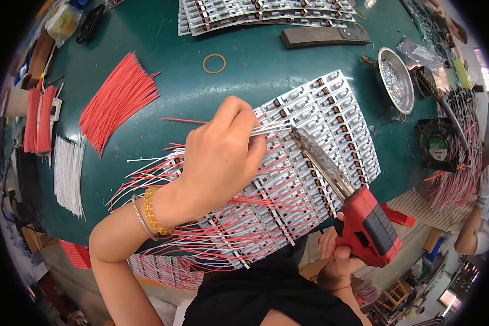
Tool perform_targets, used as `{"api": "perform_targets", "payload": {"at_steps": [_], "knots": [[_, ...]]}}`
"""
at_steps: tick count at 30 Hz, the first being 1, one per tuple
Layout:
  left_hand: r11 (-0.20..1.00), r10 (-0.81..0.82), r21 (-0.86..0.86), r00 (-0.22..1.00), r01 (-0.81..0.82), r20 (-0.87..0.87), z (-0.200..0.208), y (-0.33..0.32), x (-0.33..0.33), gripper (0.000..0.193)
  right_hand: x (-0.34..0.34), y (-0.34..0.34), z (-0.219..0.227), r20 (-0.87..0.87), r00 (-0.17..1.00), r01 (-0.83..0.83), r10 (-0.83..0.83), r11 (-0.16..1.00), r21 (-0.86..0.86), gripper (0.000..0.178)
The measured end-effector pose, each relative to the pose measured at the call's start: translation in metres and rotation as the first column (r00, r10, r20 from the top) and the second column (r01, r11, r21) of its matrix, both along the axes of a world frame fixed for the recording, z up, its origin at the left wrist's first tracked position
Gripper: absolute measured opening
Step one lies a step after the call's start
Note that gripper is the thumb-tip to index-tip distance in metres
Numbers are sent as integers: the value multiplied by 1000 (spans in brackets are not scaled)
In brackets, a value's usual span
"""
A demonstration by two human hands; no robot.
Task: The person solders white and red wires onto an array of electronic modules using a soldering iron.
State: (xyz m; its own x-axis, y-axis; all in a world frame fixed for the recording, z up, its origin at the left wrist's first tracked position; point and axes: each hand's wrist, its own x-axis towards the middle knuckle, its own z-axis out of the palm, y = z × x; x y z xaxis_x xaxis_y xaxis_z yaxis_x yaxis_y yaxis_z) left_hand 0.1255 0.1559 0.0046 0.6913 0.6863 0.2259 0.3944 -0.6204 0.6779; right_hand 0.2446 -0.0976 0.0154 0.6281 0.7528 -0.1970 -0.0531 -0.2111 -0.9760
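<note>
My left hand (223, 155) pinches several thin white wires (270, 129) over a panel of small circuit boards (339, 108). My right hand (339, 261) is wrapped round the grip of a red and black soldering gun (370, 225). Its dark tip meets the board panel close to the ends of the white wires; whether they touch, I cannot tell. Red and white wires (201, 236) trail from the near rows of the panel, under my left wrist. A single red wire (182, 120) sticks out behind my left hand.
A fanned bundle of red wires (119, 100) and a bundle of white wires (69, 176) lie left. More board panels (266, 10) are stacked at the back beside a dark bar (323, 37). At right stand a metal dish (387, 81) and a small black fan (436, 145).
</note>
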Motion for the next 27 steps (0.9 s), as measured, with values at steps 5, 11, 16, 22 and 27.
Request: {"api": "perform_targets", "payload": {"at_steps": [5,11,16,22,27], "knots": [[999,-24,50,998,21,57,-4,3,0,13,-4,6,1,-69,992,110,-104,991,81,85],[1000,25,-5,972,-24,233,23,16,-9,8,7,-22,-7,-102,986,143,-129,978,152,86],[921,18,-390,1000,-9,21,24,3,-10,10,3,-9,3,-57,995,84,-78,989,121,88],[960,1,-281,1000,4,17,14,1,-7,13,6,-16,-10,13,1000,5,-6,995,97,91],[979,-23,-200,999,31,40,11,1,-7,12,13,-29,-8,345,904,-144,251,941,-306,17]]}}
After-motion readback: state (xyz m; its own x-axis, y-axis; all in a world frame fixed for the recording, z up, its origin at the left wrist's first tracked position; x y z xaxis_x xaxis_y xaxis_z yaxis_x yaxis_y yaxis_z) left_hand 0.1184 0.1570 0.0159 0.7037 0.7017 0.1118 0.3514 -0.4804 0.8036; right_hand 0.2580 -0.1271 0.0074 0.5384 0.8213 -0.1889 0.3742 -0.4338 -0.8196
